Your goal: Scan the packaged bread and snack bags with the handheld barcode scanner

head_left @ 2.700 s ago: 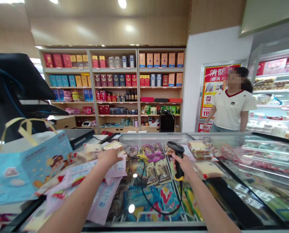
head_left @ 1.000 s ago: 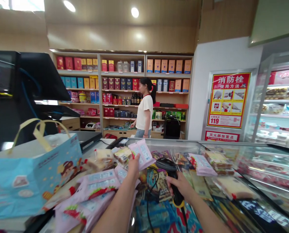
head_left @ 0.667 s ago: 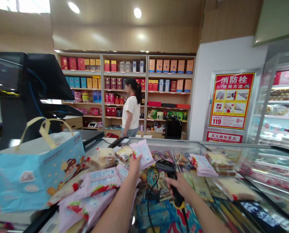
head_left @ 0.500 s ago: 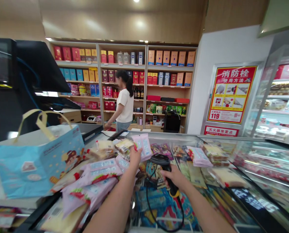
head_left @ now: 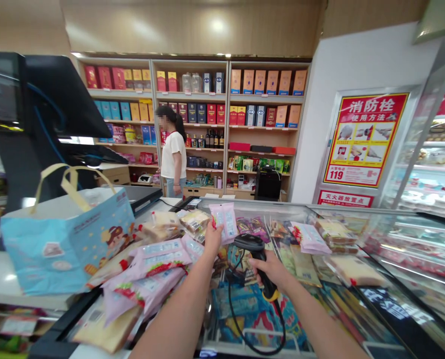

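Observation:
My left hand [head_left: 212, 239] is shut on a pink printed snack packet [head_left: 224, 222], holding it upright above the freezer lid. Close to its right, my right hand [head_left: 272, 269] grips a black handheld barcode scanner [head_left: 255, 252] with a yellow band near its base. The scanner's head points left toward the packet, and they do not touch. Its black cord [head_left: 241, 321] loops down over the glass. Beneath my left forearm lies a heap of similar pink packets [head_left: 151, 264], with wrapped bread and cake packs [head_left: 194, 221] beyond it.
A light blue paper gift bag [head_left: 67, 239] with yellow handles stands on the white counter [head_left: 5, 271], next to a black POS terminal [head_left: 46, 99]. More wrapped packs lie on the glass freezer [head_left: 342, 239]. A co-worker [head_left: 173, 154] stands before tall shelves of boxed goods [head_left: 267, 94].
My left hand has taken up the pink packet, and the scanner has come closer to it. The co-worker has walked left along the shelves.

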{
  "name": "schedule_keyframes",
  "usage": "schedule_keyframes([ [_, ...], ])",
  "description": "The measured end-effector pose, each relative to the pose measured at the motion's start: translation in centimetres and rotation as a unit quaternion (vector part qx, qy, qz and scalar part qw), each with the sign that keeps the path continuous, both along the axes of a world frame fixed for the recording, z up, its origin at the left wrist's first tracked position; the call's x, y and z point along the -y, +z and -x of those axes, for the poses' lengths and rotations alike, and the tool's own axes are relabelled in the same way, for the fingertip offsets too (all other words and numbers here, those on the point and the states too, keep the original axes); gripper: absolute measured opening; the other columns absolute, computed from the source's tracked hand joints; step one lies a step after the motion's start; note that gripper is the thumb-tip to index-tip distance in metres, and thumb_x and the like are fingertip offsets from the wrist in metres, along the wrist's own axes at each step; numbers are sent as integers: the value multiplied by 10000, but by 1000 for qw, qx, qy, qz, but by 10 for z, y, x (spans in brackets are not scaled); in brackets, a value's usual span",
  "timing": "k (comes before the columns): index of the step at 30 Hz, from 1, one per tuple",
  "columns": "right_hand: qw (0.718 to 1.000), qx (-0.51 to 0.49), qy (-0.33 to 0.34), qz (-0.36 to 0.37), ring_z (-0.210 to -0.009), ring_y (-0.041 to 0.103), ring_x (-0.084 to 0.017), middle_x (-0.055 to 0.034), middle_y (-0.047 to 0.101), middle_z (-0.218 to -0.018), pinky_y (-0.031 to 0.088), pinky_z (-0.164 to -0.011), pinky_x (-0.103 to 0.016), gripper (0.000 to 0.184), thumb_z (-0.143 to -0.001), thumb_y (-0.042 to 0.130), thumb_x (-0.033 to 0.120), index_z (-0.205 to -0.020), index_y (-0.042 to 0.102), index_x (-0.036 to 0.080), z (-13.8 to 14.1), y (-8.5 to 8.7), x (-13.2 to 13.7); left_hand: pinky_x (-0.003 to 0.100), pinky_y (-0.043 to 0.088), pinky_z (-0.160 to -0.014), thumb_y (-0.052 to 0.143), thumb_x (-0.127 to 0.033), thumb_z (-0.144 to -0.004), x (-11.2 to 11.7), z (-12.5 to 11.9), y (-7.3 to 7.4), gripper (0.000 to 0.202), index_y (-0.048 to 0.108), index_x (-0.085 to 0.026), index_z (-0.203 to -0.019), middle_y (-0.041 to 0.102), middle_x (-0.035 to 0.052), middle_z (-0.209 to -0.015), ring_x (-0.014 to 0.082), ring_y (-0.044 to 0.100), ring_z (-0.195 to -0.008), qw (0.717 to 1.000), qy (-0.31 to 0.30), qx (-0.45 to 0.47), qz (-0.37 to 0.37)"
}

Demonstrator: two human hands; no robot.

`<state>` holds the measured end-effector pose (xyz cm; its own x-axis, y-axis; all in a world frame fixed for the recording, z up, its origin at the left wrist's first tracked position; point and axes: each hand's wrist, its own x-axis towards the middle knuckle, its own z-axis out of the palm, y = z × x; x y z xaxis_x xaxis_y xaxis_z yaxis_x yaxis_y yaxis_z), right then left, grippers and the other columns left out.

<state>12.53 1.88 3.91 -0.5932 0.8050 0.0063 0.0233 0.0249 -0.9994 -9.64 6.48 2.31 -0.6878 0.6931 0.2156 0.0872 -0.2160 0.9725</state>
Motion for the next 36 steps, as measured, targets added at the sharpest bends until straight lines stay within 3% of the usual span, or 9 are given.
schedule_keyframes([
  [10,1000,11,4,-14,-366,473,-93,53,517,-493,413,-381,-233,327,-664,646,480,-670,500,187,4,-11,-7,379,464,-938,655,-147,-732,-1,5,-1,260,621,-132,-989,705,106,-981,245,648,-990,1000,2,-19,3],
  [18,1000,-6,-8,6,-368,478,-96,69,523,-499,411,-370,-228,370,-625,681,486,-775,525,186,6,-8,-5,384,480,-921,655,-131,-725,0,4,3,256,623,-135,-980,708,111,-986,249,658,-976,1000,-1,-21,18],
  [21,1000,-6,-14,17,-370,476,-91,66,542,-508,419,-370,-225,351,-614,686,452,-784,533,185,6,-4,-5,371,500,-894,620,-104,-735,1,2,5,239,626,-138,-971,712,102,-974,234,670,-928,1000,-4,6,19],
  [25,997,-26,-48,49,-370,474,-90,64,524,-482,416,-371,-222,332,-611,696,454,-705,511,195,-1,7,-7,353,526,-853,592,-76,-745,-2,-8,11,245,636,-149,-975,726,93,-929,215,687,-875,992,-71,107,6],
  [28,995,-38,-66,56,-376,476,-88,54,526,-475,413,-377,-218,337,-639,717,451,-669,500,196,-16,17,-11,361,534,-846,609,-58,-718,-7,-30,18,255,644,-139,-957,734,99,-898,218,698,-841,977,-141,160,-18],
  [32,990,-72,-117,38,-380,484,-89,60,535,-492,420,-378,-219,353,-652,744,450,-701,503,197,-54,30,-19,374,550,-800,634,-62,-691,-23,-82,27,214,660,-113,-897,732,99,-803,241,704,-798,954,-240,181,-7],
  [36,979,-95,-179,24,-378,486,-82,61,538,-501,418,-369,-210,341,-656,742,435,-729,522,184,-103,36,-25,340,549,-749,600,-104,-747,-54,-150,30,148,657,-106,-884,717,87,-752,223,699,-763,958,-254,131,24],
])
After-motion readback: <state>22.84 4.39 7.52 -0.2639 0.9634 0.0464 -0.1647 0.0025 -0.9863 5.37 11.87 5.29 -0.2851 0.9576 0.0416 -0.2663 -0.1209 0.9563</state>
